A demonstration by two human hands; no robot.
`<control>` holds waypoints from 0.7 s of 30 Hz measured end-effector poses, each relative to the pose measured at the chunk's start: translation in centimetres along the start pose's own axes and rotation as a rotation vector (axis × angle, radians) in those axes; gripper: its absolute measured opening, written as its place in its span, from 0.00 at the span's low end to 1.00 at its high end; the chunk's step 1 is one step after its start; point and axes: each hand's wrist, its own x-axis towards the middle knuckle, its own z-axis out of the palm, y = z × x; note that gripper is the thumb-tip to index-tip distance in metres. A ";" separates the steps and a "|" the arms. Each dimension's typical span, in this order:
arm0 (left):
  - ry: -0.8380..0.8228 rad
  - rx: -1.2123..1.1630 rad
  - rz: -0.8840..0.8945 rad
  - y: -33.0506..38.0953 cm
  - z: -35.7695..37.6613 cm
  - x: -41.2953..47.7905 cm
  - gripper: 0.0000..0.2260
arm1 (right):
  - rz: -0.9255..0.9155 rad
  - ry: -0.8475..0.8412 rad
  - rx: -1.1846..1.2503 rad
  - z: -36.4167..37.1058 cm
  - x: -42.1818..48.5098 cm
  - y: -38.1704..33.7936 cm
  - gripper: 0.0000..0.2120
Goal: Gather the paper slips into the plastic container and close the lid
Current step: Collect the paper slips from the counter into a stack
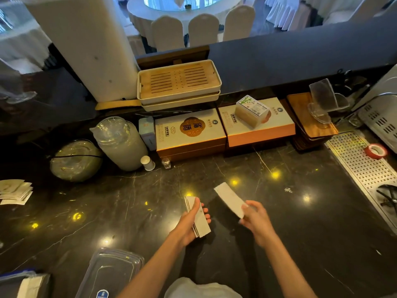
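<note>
**A:** Paper slips: where are they?

**B:** A small stack of slips [197, 218] is gripped in the left hand [189, 227], thumb across the top and fingers curled underneath. The right hand [254, 222] pinches a single slip [229, 200] by its near end, so the paper angles up and away over the dark marble counter [290, 211]. The two hands are close but apart.

**A:** Are there more slips?

**B:** Yes, a loose fan of them [15, 191] lies at the far left edge of the counter, well away from both hands.

**A:** And the container?

**B:** A clear plastic lid [111, 274] lies flat at the near left. Just left of it, at the bottom corner, is the plastic container [23, 283] (only partly in view) with white paper inside.

**A:** What is further back?

**B:** Two white and orange boxes [191, 134] side by side against the raised back ledge, two stacked wooden trays [179, 82] above them, clear glass jars [120, 143] to the left, and a perforated metal drain tray [363, 168] on the right with a roll of red tape [375, 150] on it.
</note>
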 end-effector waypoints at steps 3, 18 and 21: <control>-0.056 -0.045 0.030 -1.1 0.8 -1.8 0.27 | 0.009 -0.129 0.055 2.5 -4.6 2.6 0.06; -0.055 -0.143 0.117 -5.6 0.7 -7.8 0.19 | -0.205 -0.186 -0.420 2.1 -11.1 8.0 0.06; 0.043 -0.089 0.174 -6.7 0.9 -8.6 0.20 | -0.131 -0.257 -0.432 1.4 -11.6 8.3 0.09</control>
